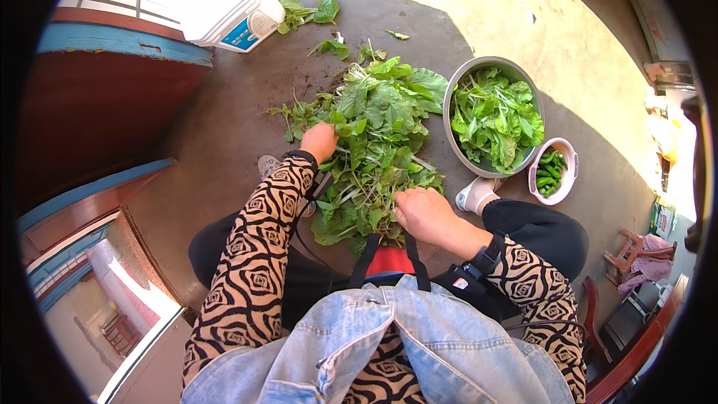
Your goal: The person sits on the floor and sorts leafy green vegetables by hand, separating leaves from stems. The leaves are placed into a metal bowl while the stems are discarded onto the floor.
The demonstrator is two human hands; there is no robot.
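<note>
A heap of leafy greens (387,101) with pale stems lies on the floor between my feet. My left hand (320,141) is closed at the heap's left side, around a leafy green plant (354,133) whose leaves stick out past my fingers. Over the near right part of the heap is my right hand (429,216), its fingers curled against the stems. Its fingertips are hidden, so whether it grips a stem cannot be told. To the right of the heap, a round metal basin (449,106) holds more loose green leaves (496,118).
A pale oval basket (571,171) of green peppers (548,175) sits beside the basin, near my right shoe (468,196). Stray leaves (308,14) lie by a white plastic bucket (241,19). A blue-edged door panel (123,42) stands left; a small wooden stool (625,255) is right.
</note>
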